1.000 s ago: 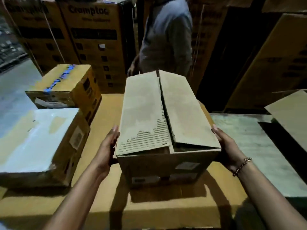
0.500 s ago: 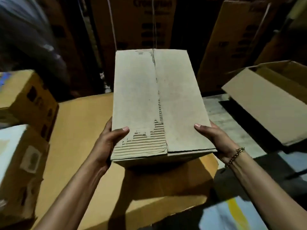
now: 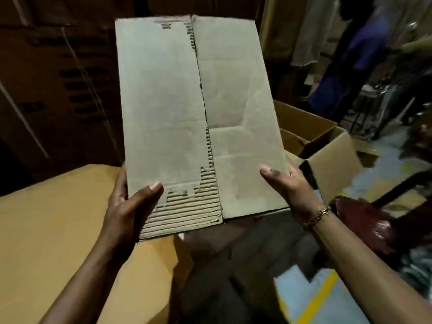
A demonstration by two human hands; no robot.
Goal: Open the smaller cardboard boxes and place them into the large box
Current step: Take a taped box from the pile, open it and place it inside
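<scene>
A person holds a small cardboard box (image 3: 198, 118) up in front of them with both bare hands, seen from a head camera looking down. The box fills the centre of the view, its two top flaps closed and meeting along a seam that runs from 12 to 6 o'clock. The outer paper is torn away at the near left corner, baring ridged corrugation.

The left hand (image 3: 127, 208) clamps the box's near left edge at 8 o'clock, thumb pressed on top. The right hand (image 3: 291, 183) clamps the near right edge at 4 o'clock, thumb on top, fingers hidden beneath. A bracelet (image 3: 318, 216) circles the right wrist.

Behind the box at 3 o'clock sits the large box (image 3: 311, 127), open, its flaps standing up. It is partly hidden by the held box.

A flat tan cardboard surface (image 3: 58, 230) lies at 8 o'clock under the left arm. Dark stacked cartons (image 3: 53, 85) fill 10 o'clock. The floor (image 3: 304, 295) at 5 o'clock is blurred.
</scene>
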